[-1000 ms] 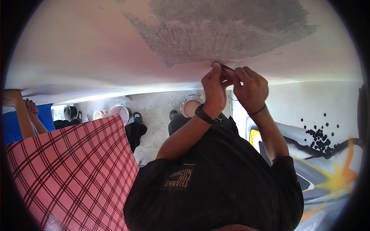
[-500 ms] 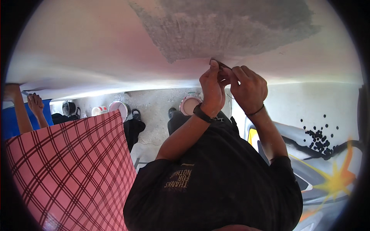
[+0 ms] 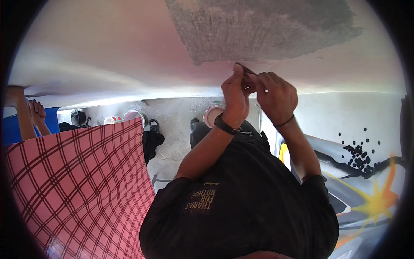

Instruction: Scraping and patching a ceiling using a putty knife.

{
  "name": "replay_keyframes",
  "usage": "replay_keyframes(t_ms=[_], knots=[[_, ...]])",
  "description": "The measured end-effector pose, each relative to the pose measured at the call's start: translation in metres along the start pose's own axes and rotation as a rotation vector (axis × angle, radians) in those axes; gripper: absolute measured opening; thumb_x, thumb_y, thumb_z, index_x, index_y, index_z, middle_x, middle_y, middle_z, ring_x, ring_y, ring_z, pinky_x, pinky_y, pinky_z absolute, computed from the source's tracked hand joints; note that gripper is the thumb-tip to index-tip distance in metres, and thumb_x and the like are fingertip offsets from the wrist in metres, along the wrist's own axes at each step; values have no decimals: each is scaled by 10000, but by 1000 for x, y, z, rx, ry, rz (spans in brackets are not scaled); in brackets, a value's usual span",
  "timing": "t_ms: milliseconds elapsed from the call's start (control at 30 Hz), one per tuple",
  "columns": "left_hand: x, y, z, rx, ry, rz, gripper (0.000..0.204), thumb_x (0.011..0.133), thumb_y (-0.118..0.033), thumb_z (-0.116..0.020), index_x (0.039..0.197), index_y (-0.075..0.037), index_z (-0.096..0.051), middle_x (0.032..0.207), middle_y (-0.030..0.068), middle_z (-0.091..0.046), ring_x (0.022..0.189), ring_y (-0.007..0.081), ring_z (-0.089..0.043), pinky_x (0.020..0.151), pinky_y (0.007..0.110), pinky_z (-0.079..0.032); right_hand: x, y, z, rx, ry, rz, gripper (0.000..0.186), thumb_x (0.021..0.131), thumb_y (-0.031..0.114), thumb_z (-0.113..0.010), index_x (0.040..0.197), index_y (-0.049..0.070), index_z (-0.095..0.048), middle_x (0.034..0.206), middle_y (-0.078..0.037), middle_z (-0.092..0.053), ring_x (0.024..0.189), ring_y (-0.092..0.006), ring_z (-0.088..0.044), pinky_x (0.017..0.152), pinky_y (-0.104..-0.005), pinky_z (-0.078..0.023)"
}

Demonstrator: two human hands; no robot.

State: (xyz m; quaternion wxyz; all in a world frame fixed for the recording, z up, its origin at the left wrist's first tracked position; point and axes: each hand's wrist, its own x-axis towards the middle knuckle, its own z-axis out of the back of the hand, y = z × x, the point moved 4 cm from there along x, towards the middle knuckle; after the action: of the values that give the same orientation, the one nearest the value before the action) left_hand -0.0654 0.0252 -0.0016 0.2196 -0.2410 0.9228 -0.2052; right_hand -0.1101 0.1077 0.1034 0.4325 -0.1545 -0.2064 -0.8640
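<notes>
A thin, dark, flat piece [image 3: 246,68] is held between my two hands, its edge close under a rough grey patch [image 3: 258,36] on the pale wall [image 3: 125,47]. My left hand [image 3: 235,98] is closed on its left end, thumb pointing up along it. On the other end, the bent fingers of my right hand [image 3: 278,97] close from the side. Most of the piece is hidden by fingers, so its exact kind does not show. Whether it touches the wall cannot be made out.
At left another person, in pink plaid cloth [image 3: 82,181], has both hands [image 3: 37,112] near the wall. Below on the floor [image 3: 174,125] stand a pinkish bucket [image 3: 213,115], another bucket [image 3: 134,116] and a small red-and-white tub [image 3: 112,120]. A side wall [image 3: 371,194] with painted graphics rises at right.
The wall patch sits slightly farther right in the picture, while my hands have shifted a little left and up, still gripping the dark piece. The other person's hands have moved slightly.
</notes>
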Motion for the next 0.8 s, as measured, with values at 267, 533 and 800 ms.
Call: replay_keyframes(t_ms=[267,533,800], knots=[[0,17,-10,15,-3,-21,415,1024,-429,-585,849,-58,-645,764,52,-676,665,136,-634,619,272,-520,-7,-18,3,21,-32,-7,128,878,162,-693,785,96,-636,700,-59,-629,605,-270,-647,520,-394,-492],[1,26,-6,40,-9,-74,414,1035,-435,-563,855,-69,-633,771,28,-650,686,117,-613,596,263,-479,-11,-27,2,41,-3,-35,135,893,176,-675,792,93,-638,707,-61,-627,618,-265,-650,530,-387,-498],[-2,26,6,57,33,32,352,1063,-402,-512,924,-100,-625,823,0,-637,750,125,-611,704,281,-493,-15,-17,-2,38,61,-55,181,929,203,-657,784,99,-625,736,-62,-649,620,-283,-657,535,-416,-506]])
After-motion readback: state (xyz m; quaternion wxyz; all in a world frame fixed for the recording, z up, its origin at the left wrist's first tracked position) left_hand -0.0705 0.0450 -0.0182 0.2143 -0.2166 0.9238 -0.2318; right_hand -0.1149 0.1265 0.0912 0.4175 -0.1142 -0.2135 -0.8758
